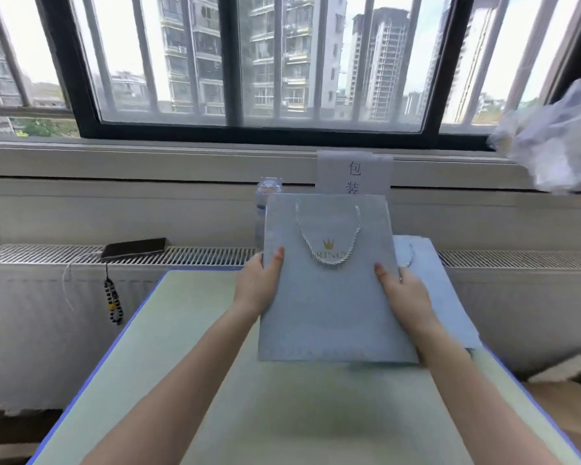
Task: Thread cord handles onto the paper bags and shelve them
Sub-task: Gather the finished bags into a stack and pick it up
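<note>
Pale blue paper bag (329,297), gold crown print, white cord handle (327,234) hanging.

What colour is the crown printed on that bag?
Gold crown on the pale blue paper bag; head view.

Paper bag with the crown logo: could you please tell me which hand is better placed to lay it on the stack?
Probably the right hand: it grips the right edge of the paper bag, beside the stack, which lies to the right. The left hand grips the opposite edge, farther off.
</note>
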`<act>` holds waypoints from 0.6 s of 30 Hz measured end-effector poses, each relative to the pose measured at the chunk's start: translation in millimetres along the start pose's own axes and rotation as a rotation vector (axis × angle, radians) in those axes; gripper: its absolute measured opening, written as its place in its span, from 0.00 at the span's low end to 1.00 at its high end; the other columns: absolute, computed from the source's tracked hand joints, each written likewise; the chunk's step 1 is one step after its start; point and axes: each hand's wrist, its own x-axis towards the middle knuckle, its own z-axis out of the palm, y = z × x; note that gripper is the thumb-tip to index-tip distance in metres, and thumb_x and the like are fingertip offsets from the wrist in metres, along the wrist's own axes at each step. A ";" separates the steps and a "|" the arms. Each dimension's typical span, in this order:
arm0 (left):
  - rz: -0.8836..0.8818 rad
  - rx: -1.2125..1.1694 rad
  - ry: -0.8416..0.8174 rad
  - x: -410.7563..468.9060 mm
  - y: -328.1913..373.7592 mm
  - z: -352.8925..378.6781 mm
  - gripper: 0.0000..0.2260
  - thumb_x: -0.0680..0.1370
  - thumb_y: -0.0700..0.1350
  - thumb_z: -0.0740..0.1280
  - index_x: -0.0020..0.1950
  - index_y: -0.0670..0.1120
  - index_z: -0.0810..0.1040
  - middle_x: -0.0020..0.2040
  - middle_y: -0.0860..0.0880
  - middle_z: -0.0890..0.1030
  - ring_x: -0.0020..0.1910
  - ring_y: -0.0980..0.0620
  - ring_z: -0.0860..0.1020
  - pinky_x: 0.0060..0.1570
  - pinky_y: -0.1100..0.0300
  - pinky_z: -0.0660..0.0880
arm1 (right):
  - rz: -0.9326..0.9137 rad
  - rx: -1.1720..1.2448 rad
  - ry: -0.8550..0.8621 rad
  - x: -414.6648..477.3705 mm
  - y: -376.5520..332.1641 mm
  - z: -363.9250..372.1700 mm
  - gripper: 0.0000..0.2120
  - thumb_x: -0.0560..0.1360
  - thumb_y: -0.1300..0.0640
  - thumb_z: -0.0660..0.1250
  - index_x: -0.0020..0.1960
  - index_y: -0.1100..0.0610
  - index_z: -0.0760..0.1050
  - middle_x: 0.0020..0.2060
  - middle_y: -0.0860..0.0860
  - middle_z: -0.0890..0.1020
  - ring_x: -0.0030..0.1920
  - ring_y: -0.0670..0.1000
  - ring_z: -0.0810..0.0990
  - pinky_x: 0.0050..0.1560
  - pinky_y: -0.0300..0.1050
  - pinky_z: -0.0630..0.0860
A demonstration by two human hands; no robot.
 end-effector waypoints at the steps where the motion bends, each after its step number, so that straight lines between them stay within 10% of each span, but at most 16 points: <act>1: -0.012 -0.043 -0.065 6.6 7.8 17.7 0.17 0.79 0.55 0.63 0.58 0.43 0.77 0.52 0.48 0.81 0.50 0.48 0.79 0.53 0.51 0.76 | 0.010 -0.023 0.043 10.2 1.9 -15.0 0.14 0.78 0.46 0.62 0.53 0.56 0.74 0.44 0.50 0.79 0.46 0.52 0.77 0.45 0.44 0.69; 6: -0.090 -0.216 -0.316 38.4 27.7 102.0 0.25 0.67 0.54 0.65 0.61 0.43 0.76 0.57 0.45 0.81 0.51 0.48 0.80 0.54 0.52 0.77 | 0.040 -0.124 0.187 67.5 19.5 -70.4 0.18 0.77 0.48 0.64 0.56 0.62 0.77 0.52 0.59 0.81 0.53 0.59 0.79 0.52 0.50 0.74; 10: -0.172 0.202 -0.282 40.9 -3.5 159.0 0.22 0.78 0.46 0.62 0.70 0.38 0.68 0.70 0.38 0.68 0.69 0.41 0.66 0.67 0.51 0.64 | 0.185 -0.413 0.118 102.0 60.3 -87.9 0.22 0.76 0.41 0.61 0.59 0.58 0.77 0.57 0.59 0.78 0.59 0.62 0.75 0.57 0.52 0.72; 18: -0.286 -0.276 -0.302 24.9 -43.9 172.6 0.22 0.78 0.46 0.66 0.71 0.45 0.65 0.63 0.43 0.77 0.57 0.43 0.79 0.59 0.44 0.75 | 0.254 -0.198 -0.114 92.5 107.3 -93.3 0.22 0.76 0.35 0.56 0.58 0.50 0.74 0.51 0.49 0.81 0.51 0.53 0.80 0.55 0.52 0.76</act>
